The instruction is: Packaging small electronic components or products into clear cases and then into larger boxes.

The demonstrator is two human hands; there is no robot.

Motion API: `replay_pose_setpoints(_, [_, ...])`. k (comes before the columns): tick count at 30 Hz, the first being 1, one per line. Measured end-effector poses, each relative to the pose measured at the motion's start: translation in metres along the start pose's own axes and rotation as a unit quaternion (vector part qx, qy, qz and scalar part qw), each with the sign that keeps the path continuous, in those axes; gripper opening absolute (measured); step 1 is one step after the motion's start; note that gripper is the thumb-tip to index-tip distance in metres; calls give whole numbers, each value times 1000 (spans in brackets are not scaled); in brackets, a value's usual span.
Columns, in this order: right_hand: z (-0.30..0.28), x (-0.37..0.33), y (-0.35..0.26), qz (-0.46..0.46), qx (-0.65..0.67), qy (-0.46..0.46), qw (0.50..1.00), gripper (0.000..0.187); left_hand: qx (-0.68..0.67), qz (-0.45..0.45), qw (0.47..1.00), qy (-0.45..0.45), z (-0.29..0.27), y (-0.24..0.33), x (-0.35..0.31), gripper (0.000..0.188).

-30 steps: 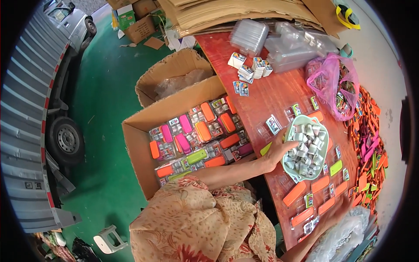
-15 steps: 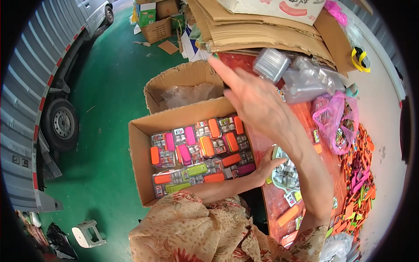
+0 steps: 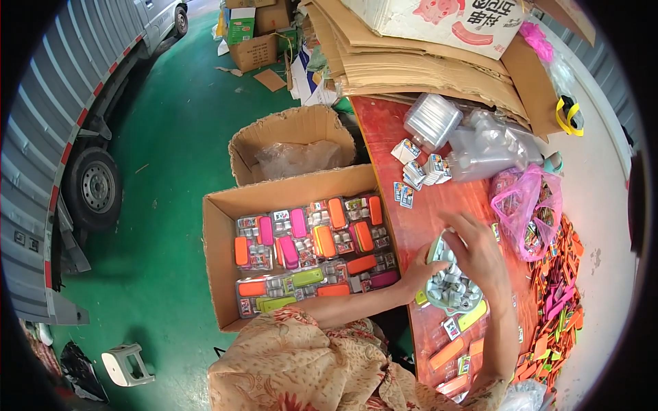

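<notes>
A mint-green basket (image 3: 430, 297) full of small pale grey pieces (image 3: 454, 286) stands on the red table. My left hand (image 3: 419, 275) grips its left rim, thumb laid over the edge. My right hand (image 3: 478, 252) hovers at the basket's far right side, fingers bent and apart, with nothing visible in them. Beside the basket lie a lime-green case (image 3: 473, 316), an orange case (image 3: 447, 354) and small printed cards. To the left, a cardboard box (image 3: 221, 274) holds rows of clear packs with orange, pink and green cases.
The red table (image 3: 428, 205) bears small printed card stacks (image 3: 434, 169), clear plastic trays (image 3: 433, 120) and a pink bag (image 3: 526, 205). Flattened cardboard (image 3: 425, 72) is piled at the back. Many coloured cases (image 3: 558, 301) lie heaped at right. A second carton (image 3: 240, 147) stands behind the box.
My right hand has come back from the table's far end to the basket, uncovering the card stacks. My left hand stays on the rim.
</notes>
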State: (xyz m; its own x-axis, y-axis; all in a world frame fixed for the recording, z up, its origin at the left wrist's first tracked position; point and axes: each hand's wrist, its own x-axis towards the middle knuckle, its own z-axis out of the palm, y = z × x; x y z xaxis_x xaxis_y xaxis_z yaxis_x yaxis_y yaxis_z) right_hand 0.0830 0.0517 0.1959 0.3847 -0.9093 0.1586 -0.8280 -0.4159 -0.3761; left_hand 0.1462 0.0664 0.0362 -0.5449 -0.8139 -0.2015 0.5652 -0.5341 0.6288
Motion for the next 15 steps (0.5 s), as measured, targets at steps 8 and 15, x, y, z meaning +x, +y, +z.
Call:
replay_pose_setpoints(8, [22, -119, 45, 142, -108, 30, 983, 45, 14, 1, 1000, 20, 10, -6, 6, 54])
replay_pose_setpoints(15, [36, -102, 47, 118, -103, 42, 987, 45, -28, 15, 999, 31, 2, -8, 5, 47])
